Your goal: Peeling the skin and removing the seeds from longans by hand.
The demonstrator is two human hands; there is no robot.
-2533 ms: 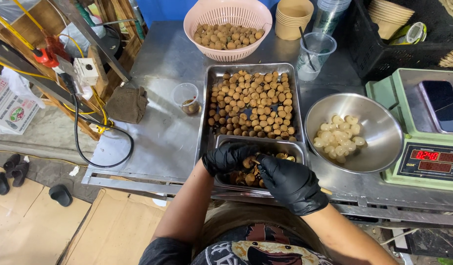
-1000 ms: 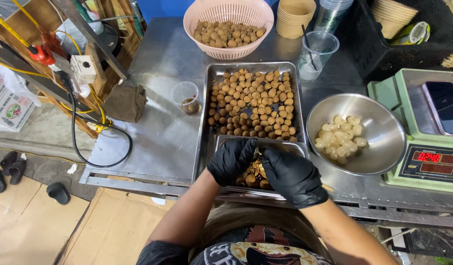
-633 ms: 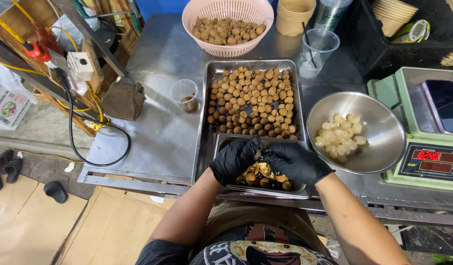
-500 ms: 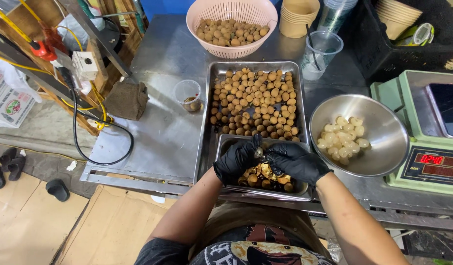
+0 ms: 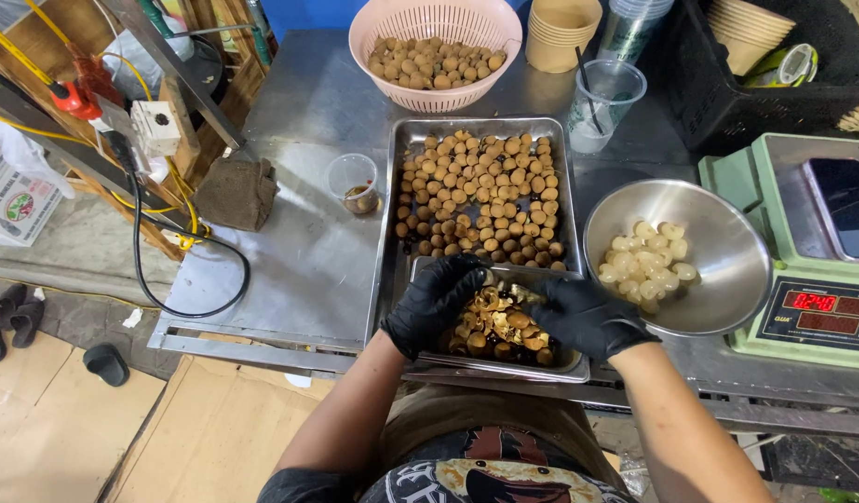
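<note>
Both my hands wear black gloves and hover over a small steel tray (image 5: 550,371) heaped with brown shells and seeds. My left hand (image 5: 437,303) has its fingers curled at the tray's far left edge; whether it holds a fruit is hidden. My right hand (image 5: 583,319) sits at the tray's right side, fingers pointing left, close to the steel bowl (image 5: 727,251) of peeled white fruit (image 5: 648,261). A gap with shells shows between the hands. Just beyond lies a large steel tray (image 5: 385,224) full of round brown unpeeled fruit (image 5: 480,186).
A pink basket (image 5: 436,23) of more brown fruit stands at the back, with stacked paper cups (image 5: 561,33) and a clear plastic cup (image 5: 606,102) beside it. A green digital scale (image 5: 811,261) is at the right. A small plastic cup (image 5: 353,182), a brown cloth (image 5: 236,191) and cables lie left.
My hands were pressed together over the small tray; now they have drawn slightly apart, the right one shifting toward the bowl. The view has tilted a little.
</note>
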